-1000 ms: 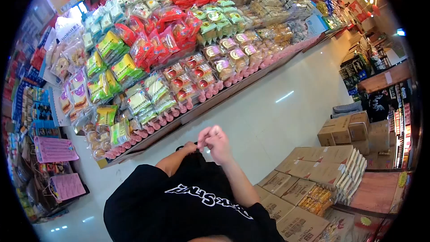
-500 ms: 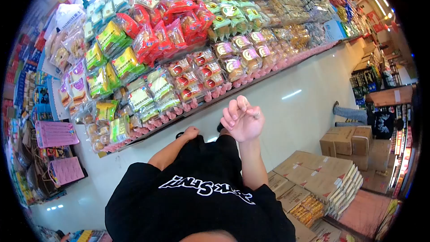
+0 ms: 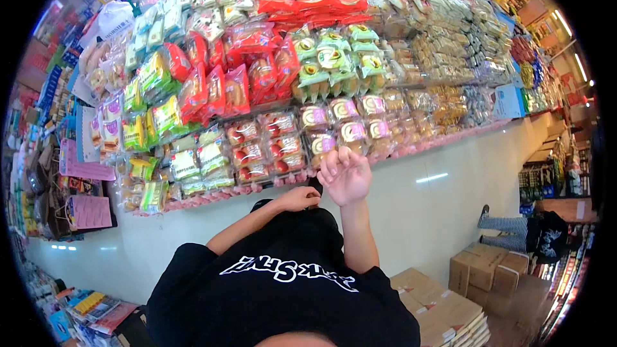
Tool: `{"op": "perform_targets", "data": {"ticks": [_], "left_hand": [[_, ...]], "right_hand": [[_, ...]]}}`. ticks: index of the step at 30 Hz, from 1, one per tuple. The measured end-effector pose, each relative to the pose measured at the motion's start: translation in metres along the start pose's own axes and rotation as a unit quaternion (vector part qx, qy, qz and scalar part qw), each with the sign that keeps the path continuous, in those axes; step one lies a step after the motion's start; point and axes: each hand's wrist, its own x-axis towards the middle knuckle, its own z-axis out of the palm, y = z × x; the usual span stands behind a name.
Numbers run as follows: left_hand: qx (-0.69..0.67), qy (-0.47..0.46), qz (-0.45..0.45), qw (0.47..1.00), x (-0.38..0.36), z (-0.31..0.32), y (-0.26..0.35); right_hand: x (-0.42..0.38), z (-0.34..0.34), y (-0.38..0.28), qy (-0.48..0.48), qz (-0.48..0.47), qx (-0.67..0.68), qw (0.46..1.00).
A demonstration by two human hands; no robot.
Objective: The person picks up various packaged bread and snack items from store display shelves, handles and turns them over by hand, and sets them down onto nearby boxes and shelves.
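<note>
My right hand [image 3: 347,177] is raised in front of the packs with purple labels [image 3: 322,142], its fingers curled but apart and nothing seen between them. Lower and to its left, my left hand [image 3: 301,198] hangs at the front of my black shirt [image 3: 283,283], near the display's edge; its fingers are bunched and partly hidden. Beyond my hands lie red-brown boxed packs [image 3: 281,146], red bags [image 3: 236,88] and green avocado-print packs [image 3: 331,58] in heaps.
A pink ruffled trim [image 3: 424,149] runs along the display's front. Cardboard boxes [image 3: 475,266] stand at the lower right, near a person in striped trousers [image 3: 504,223]. Pink paper sheets [image 3: 89,212] hang at the left. Books [image 3: 96,305] lie lower left.
The view has turned and the display appears nearer my body. My left hand has moved right and up, closer to my right hand. My right hand's fingers look slightly more spread.
</note>
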Motion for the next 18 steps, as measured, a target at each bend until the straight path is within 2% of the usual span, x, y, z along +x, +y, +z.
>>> {"op": "perform_targets", "data": {"ticks": [2,3,6,7,8,10,11,14,15,18], "left_hand": [[-0.021,0.029,0.036,0.999,0.022,-0.006,0.027],[-0.061,0.033,-0.044,0.997,0.025,-0.019,0.066],[-0.186,0.144,0.05,0.971,0.076,-0.028,0.056],[-0.266,0.146,-0.005,0.953,0.081,-0.04,0.084],[-0.156,0.214,-0.067,0.962,0.087,-0.051,0.107],[-0.065,0.384,0.011,0.921,0.133,-0.057,0.073],[-0.07,0.407,0.006,0.911,0.146,-0.062,0.072],[-0.044,0.383,-0.088,0.918,0.165,-0.076,0.083],[-0.002,0.422,-0.099,0.901,0.174,-0.073,0.074],[-0.031,0.404,-0.051,0.913,0.185,-0.078,0.082]], "right_hand": [[0.007,-0.027,-0.028,0.073,-0.013,-0.055,0.996],[0.009,-0.037,-0.04,0.119,-0.033,-0.102,0.987],[0.024,-0.069,-0.075,0.224,-0.029,-0.268,0.937],[0.029,-0.085,-0.085,0.273,-0.011,-0.296,0.915],[0.037,-0.106,-0.088,0.27,-0.032,-0.38,0.884],[0.059,-0.15,-0.098,0.252,-0.069,-0.534,0.804],[0.065,-0.151,-0.109,0.251,-0.017,-0.572,0.781],[0.089,-0.144,-0.117,0.245,0.051,-0.559,0.791],[0.099,-0.131,-0.122,0.224,0.055,-0.632,0.74],[0.118,-0.163,-0.112,0.122,-0.057,-0.803,0.581]]}}
